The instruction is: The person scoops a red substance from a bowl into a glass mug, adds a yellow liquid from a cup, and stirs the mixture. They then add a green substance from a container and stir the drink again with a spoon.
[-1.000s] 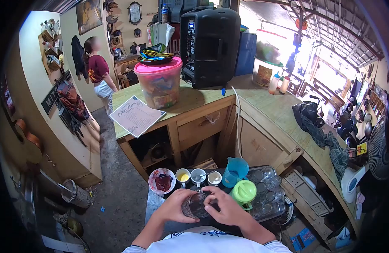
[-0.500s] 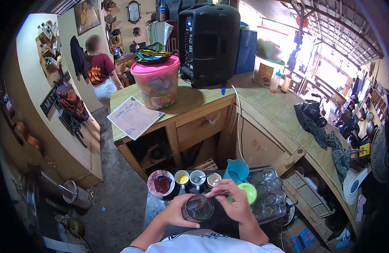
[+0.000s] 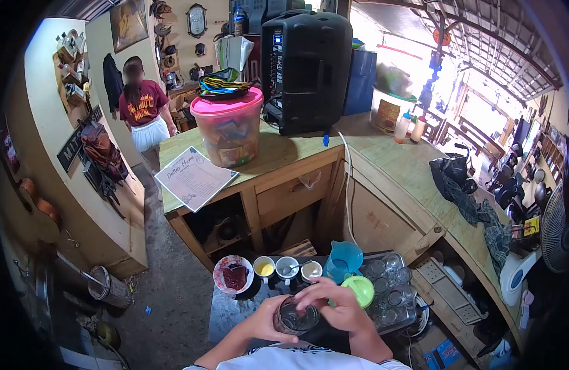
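My left hand [image 3: 269, 319] is wrapped round a clear drinking glass [image 3: 295, 320], held low in front of my body with its mouth facing up. Over the rim, my right hand [image 3: 341, 306] has its fingers bent down into the mouth of the glass; what they pinch, if anything, is hidden. Just beyond stand a bowl [image 3: 219, 282] with a dark red jelly-like slab [image 3: 236, 278], a cup with yellow contents [image 3: 265, 267], a cup with a spoon [image 3: 288, 267] and a cup with pale contents [image 3: 311, 271].
Right of my hands are a blue pitcher [image 3: 345, 259], a light green lid [image 3: 361, 290] and a tray [image 3: 412, 317] of several upturned glasses. Behind is a wooden counter [image 3: 278, 157] with a menu sheet [image 3: 193, 179], a pink-lidded tub [image 3: 229, 139] and a speaker [image 3: 315, 74]. A person [image 3: 144, 105] stands back left.
My right fingers have moved from beside the rim to over and into the glass. The glass has shifted slightly right and down. The person at the back has turned toward me.
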Demonstrator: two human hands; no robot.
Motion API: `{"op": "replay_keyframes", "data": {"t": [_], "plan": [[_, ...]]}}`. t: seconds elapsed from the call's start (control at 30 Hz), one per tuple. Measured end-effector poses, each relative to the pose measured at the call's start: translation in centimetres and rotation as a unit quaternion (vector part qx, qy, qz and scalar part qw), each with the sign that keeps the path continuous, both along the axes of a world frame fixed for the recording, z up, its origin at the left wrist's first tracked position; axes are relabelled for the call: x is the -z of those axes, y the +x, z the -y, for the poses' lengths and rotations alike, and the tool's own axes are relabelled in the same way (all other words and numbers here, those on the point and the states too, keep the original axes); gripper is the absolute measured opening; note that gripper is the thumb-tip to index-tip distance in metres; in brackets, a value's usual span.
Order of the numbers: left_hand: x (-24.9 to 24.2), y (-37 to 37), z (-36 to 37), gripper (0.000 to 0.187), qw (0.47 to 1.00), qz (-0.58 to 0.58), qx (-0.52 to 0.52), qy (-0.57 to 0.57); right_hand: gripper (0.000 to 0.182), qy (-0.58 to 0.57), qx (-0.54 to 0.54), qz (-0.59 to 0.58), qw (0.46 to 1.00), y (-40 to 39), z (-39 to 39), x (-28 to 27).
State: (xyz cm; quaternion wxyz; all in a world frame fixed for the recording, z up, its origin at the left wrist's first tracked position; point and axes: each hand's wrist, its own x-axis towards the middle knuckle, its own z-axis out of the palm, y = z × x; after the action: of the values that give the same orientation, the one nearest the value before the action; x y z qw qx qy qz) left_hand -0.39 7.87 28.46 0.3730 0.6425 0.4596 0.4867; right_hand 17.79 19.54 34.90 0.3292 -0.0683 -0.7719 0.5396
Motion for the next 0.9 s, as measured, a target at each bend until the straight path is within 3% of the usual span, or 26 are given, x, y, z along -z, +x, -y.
{"op": "replay_keyframes", "data": {"t": [0.03,0.1,0.2,0.3,0.43,0.57,0.77,0.9], "plan": [[0.2,0.1,0.1,0.079,1.000,0.009,0.005,0.001,0.030,-0.002,-0.033,0.057,0.998,-0.4,0.4,0.1],[0.0,0.1,0.3,0.078,1.000,0.019,0.008,0.003,0.028,-0.015,-0.027,0.054,0.998,-0.6,0.6,0.4],[-0.7,0.1,0.8,0.075,1.000,0.011,-0.023,0.002,0.031,-0.025,0.009,-0.027,0.999,0.7,0.0,0.5],[-0.2,-0.4,1.1,0.076,0.999,0.031,-0.021,-0.002,0.029,-0.013,0.007,-0.020,1.000,0.3,0.1,0.4],[0.5,-0.6,1.4,0.081,0.999,-0.008,-0.023,0.031,0.032,0.055,-0.037,0.061,0.996,-0.8,2.0,0.2],[-1.3,0.0,1.8,0.082,0.999,0.013,-0.026,0.013,0.036,0.063,0.046,0.023,0.997,0.7,2.3,-1.4],[-0.7,0.3,2.2,0.084,0.997,-0.012,-0.035,0.061,0.034,0.116,-0.023,0.060,0.991,0.3,3.5,-1.7],[-1.0,0.7,2.6,0.082,0.998,0.006,-0.039,0.055,0.034,0.137,0.063,0.007,0.989,1.4,3.5,-2.6]]}}
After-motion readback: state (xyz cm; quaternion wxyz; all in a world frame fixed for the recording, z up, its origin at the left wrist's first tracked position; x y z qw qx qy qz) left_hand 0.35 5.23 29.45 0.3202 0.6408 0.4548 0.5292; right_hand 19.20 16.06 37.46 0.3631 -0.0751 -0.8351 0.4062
